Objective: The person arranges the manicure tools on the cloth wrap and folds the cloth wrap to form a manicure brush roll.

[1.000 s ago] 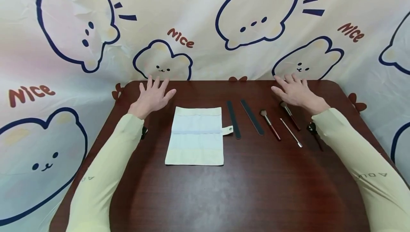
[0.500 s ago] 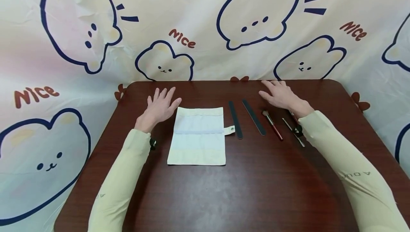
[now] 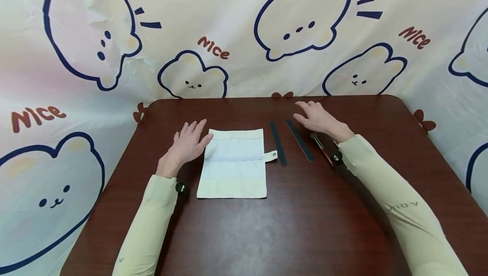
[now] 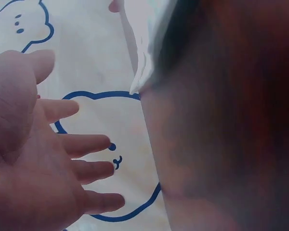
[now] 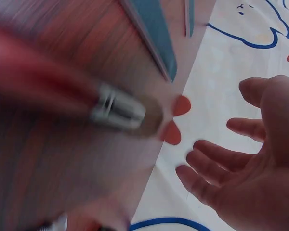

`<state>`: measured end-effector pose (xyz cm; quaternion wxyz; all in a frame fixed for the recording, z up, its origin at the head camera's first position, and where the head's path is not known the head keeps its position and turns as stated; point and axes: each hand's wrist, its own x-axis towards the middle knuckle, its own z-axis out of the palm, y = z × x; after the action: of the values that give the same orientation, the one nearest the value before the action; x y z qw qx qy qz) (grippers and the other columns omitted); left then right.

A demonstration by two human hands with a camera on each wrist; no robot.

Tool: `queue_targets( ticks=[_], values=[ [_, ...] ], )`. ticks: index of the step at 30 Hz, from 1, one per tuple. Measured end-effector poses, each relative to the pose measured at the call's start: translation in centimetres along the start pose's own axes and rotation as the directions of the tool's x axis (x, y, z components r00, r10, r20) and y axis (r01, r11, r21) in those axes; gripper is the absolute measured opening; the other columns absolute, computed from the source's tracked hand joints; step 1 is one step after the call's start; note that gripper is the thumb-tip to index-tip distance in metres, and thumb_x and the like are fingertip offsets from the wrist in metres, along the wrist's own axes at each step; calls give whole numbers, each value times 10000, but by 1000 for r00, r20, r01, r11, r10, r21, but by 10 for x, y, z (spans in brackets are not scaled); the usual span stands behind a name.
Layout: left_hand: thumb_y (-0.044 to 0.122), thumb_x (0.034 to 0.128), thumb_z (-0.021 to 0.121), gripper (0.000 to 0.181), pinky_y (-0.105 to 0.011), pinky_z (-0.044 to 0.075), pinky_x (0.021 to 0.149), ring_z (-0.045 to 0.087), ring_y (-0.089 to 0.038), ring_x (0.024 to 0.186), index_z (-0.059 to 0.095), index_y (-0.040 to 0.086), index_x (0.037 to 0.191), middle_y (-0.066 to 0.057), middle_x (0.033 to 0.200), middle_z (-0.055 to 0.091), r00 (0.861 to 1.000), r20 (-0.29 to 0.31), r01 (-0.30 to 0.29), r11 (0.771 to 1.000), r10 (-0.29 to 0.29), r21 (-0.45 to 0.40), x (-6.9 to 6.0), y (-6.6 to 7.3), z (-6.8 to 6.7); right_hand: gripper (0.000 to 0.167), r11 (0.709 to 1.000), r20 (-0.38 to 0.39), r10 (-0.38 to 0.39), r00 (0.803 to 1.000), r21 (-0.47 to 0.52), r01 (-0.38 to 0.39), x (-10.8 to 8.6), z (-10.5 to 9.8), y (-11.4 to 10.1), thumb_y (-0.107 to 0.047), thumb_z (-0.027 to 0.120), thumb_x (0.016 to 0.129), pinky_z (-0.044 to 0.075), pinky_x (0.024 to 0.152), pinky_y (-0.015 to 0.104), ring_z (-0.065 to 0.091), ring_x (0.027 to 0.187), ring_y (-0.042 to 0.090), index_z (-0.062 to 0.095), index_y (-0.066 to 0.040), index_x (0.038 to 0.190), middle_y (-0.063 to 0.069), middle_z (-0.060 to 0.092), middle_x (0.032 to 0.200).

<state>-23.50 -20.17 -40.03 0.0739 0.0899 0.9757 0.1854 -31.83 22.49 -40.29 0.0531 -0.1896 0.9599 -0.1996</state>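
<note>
Since a second ago, the left hand [image 3: 186, 145] and right hand [image 3: 321, 119] have shifted inward, nearer the person. The left, its grip released and fingers extended, is by the far left corner of a pale cloth [image 3: 234, 170] on the surface [image 3: 236, 233]. Rightward lie two dark strips [image 3: 299, 140], then a brush [image 3: 318, 142] near the right wrist; the right grip is likewise released.

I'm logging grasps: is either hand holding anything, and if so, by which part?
Nothing is held. The left hand, palm bare, is near the white cloth; the right hand, also empty, is near a dark strip.
</note>
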Motion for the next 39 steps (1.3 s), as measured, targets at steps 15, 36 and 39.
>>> queue_targets(
  ticks=[15, 36, 39],
  values=[
    [523, 995, 459, 772, -685, 194, 1140, 144, -484, 1479, 159, 115, 1578, -284, 1602, 175, 989, 148, -22, 999, 26, -30, -15, -1, 11, 610, 991, 117, 53, 992, 120, -67, 18, 24, -29, -424, 492, 1009, 459, 1016, 497, 570, 1210, 320, 326, -136, 1520, 154, 497, 1450],
    [479, 851, 716, 883, -737, 157, 1109, 58, -530, 1471, 289, 140, 1545, -302, 1605, 118, 958, 284, -56, 998, 47, 21, -21, -8, 17, 576, 998, 198, 63, 978, -15, -62, 35, 49, -54, -407, 587, 963, 480, 905, 410, 584, 1044, 254, 426, -130, 1442, 116, 582, 1312],
    [487, 833, 732, 891, -736, 163, 1107, 59, -527, 1472, 307, 147, 1538, -299, 1607, 114, 955, 294, -43, 999, 32, 31, -20, -9, 17, 584, 997, 207, 76, 975, -23, -73, 37, 53, -56, -409, 596, 958, 474, 857, 395, 579, 997, 251, 416, -142, 1445, 109, 595, 1258]
  ],
)
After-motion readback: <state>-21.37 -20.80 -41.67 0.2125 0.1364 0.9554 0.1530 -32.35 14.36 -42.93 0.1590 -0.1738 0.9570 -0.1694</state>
